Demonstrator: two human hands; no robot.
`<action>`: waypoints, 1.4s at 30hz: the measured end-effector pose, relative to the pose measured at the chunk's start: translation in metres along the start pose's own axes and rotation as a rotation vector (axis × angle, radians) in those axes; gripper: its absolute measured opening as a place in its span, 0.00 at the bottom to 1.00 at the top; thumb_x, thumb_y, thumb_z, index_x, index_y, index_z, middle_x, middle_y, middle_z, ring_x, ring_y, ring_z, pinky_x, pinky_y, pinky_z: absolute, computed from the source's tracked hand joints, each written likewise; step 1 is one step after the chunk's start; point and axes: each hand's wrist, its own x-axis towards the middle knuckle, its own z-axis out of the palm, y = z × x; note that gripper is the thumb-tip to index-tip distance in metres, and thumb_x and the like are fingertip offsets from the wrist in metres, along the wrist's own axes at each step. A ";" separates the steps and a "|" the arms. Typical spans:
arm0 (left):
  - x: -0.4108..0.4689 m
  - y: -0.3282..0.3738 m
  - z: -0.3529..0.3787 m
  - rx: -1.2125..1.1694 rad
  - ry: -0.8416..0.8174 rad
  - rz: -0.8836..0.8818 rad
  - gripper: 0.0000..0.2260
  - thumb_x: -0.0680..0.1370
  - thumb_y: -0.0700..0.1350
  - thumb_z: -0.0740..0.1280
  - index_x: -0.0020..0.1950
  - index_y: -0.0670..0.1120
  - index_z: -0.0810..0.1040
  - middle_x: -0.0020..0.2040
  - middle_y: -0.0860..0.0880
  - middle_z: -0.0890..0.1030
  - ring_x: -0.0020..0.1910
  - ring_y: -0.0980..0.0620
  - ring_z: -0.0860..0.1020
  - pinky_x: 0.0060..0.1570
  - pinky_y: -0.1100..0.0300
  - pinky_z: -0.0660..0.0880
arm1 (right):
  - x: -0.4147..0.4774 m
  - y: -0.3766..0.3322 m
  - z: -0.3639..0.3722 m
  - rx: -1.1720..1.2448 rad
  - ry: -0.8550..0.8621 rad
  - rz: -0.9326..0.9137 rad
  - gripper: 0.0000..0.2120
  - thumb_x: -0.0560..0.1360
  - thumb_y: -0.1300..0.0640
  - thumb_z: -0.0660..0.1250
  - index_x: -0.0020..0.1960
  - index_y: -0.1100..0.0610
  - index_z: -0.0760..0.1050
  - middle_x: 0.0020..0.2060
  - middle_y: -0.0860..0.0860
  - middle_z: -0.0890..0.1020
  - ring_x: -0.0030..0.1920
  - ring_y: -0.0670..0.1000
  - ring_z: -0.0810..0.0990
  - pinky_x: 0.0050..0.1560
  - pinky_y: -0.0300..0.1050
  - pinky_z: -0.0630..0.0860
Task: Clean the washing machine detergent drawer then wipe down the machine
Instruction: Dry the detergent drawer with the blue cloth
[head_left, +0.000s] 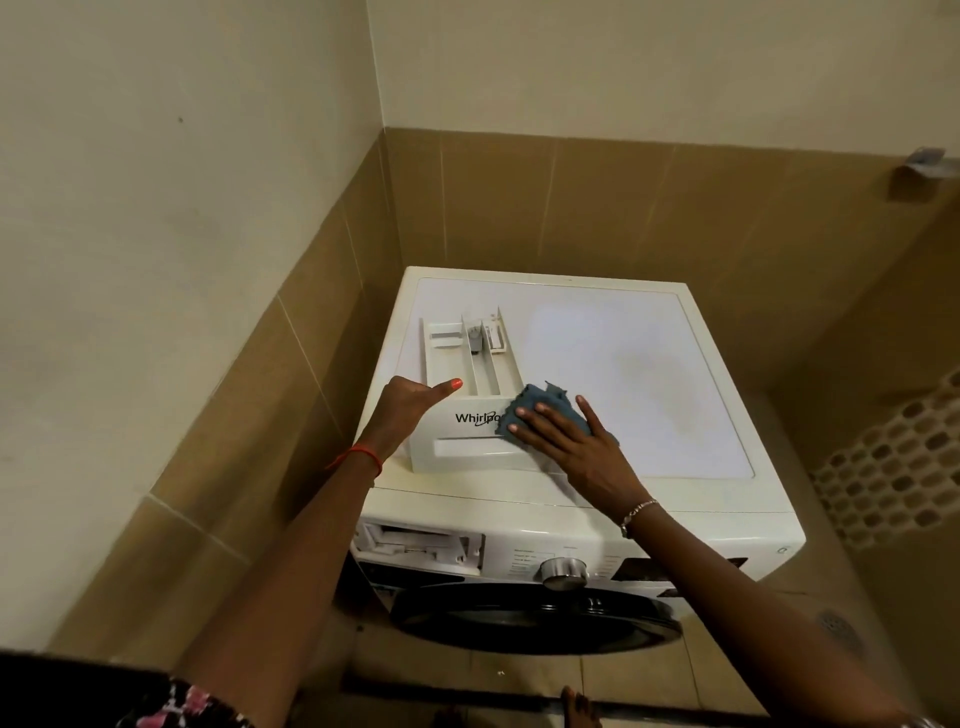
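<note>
Atop the washing machine (623, 364), detergent drawer (462, 395) under both hands.

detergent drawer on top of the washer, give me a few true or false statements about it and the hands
1. The white plastic detergent drawer lies on the flat lid of the white front-loading washing machine. True.
2. The right hand presses a blue-grey cloth against the drawer's front panel. True.
3. The left hand holds a spray bottle. False: it steadies the drawer's left side, thumb on the top edge.
4. The drawer slot in the machine's front is filled. False: it gapes open and empty.
5. The cloth covers the whole brand name. False: only its end is hidden.
</note>
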 end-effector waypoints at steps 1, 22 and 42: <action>0.000 0.001 0.000 -0.006 0.001 -0.003 0.24 0.71 0.51 0.72 0.25 0.42 0.63 0.25 0.47 0.70 0.26 0.52 0.66 0.30 0.64 0.62 | -0.004 -0.001 0.001 0.035 0.011 0.030 0.33 0.76 0.71 0.41 0.77 0.49 0.45 0.76 0.47 0.42 0.76 0.48 0.42 0.72 0.55 0.51; 0.000 -0.002 0.000 -0.007 -0.026 -0.011 0.22 0.72 0.54 0.70 0.36 0.34 0.77 0.35 0.39 0.80 0.35 0.45 0.75 0.35 0.60 0.68 | -0.011 -0.058 -0.002 0.320 -0.136 0.071 0.36 0.73 0.63 0.60 0.75 0.64 0.47 0.69 0.57 0.70 0.70 0.54 0.68 0.64 0.52 0.71; -0.003 -0.004 -0.003 0.078 -0.032 0.006 0.21 0.73 0.55 0.68 0.39 0.35 0.77 0.39 0.41 0.81 0.32 0.49 0.76 0.29 0.69 0.68 | 0.057 -0.117 -0.020 0.436 -0.138 0.145 0.28 0.68 0.62 0.69 0.65 0.65 0.64 0.59 0.59 0.79 0.61 0.57 0.77 0.59 0.55 0.76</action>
